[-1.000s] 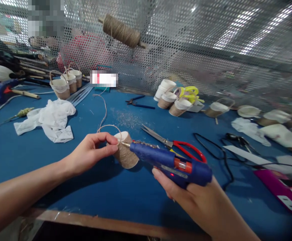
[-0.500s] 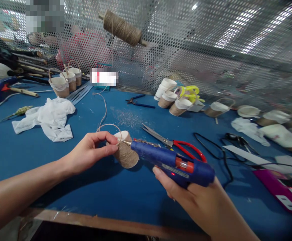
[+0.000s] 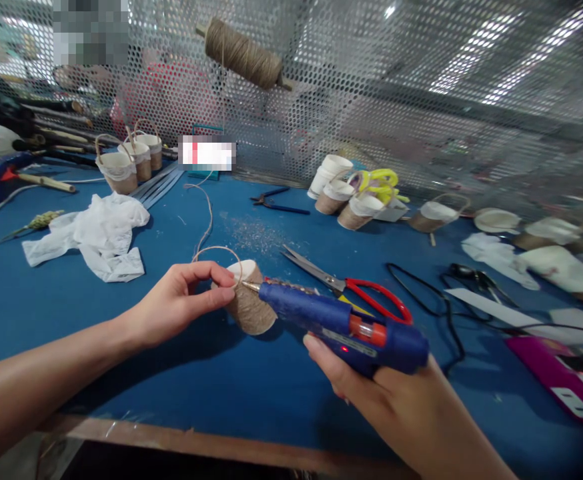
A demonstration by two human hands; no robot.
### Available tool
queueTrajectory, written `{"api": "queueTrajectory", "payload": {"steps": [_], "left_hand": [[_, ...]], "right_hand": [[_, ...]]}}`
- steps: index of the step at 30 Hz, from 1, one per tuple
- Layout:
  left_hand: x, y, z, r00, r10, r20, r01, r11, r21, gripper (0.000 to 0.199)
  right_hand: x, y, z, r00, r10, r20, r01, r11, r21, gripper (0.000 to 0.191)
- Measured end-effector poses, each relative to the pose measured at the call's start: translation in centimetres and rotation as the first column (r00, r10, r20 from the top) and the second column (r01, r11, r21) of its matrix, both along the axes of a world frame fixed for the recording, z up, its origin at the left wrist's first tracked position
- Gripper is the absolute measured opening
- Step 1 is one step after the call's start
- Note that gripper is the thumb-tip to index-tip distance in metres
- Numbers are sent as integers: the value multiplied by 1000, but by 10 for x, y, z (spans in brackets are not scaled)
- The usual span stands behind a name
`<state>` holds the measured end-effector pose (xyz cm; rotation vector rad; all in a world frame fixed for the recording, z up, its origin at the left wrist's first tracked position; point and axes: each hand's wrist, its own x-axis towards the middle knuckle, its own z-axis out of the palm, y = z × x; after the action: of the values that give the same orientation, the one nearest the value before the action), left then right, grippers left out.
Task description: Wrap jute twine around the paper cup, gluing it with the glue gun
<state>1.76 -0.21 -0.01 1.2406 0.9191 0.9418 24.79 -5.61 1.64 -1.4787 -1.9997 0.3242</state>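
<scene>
My left hand (image 3: 194,293) pinches a loop of thin twine (image 3: 220,249) against the side of a small cup (image 3: 252,310), thumb and forefinger together. The cup is white at its rim and wrapped in brown twine below; it leans on the blue table. Wrapped in my right hand (image 3: 366,393) is a blue glue gun (image 3: 321,313) with a small red light. Its metal nozzle points left and meets the cup near the rim, just beside my left fingertips. Whether glue is coming out is too small to tell.
Red-handled scissors (image 3: 376,297) lie behind the glue gun, with cutting pliers (image 3: 279,202) farther back. White cloth (image 3: 94,230) lies at left. Finished-looking small baskets (image 3: 119,175) stand at the back left, others at right. A twine spool (image 3: 244,55) hangs above; a purple power strip (image 3: 551,380) lies right.
The glue gun has shifted very slightly left, its nozzle still at the cup. My left hand and the twine stay almost in place.
</scene>
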Motion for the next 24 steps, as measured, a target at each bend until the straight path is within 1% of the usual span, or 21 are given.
{"api": "queueTrajectory", "payload": {"steps": [5,9,11,13,15,17,21,24], "left_hand": [[-1,1,-1,1000,-2,0,2,1000,2,10],[-1,0,-2,1000,3,9,-3,1000,7,8],[-1,0,-2,1000,-2,13,2,1000,7,7],[-1,0,-3,1000,-20,17,20,1000,7,7],[-2,0,-3,999,-37,18,36,999,12,6],[-3,0,-3,999,-39,12,39,999,17,7],[-4,0,-2,998,-47,42,46,999,20,8],[-4,1,-2,996,-64,66,62,998,30,8]], "right_hand": [[-1,0,-2,1000,-18,-11,18,1000,-11,21],[-2,-1,-1,998,46,-29,-48,998,-40,12],[-2,-1,-1,999,51,-16,-51,998,-22,14],[0,-1,0,1000,19,5,-19,1000,7,23],[1,0,0,1000,2,21,-2,1000,9,30],[2,2,1,1000,10,25,-10,1000,-2,29],[3,5,3,999,43,24,-43,999,-6,19],[4,6,4,998,34,47,-34,999,11,21]]}}
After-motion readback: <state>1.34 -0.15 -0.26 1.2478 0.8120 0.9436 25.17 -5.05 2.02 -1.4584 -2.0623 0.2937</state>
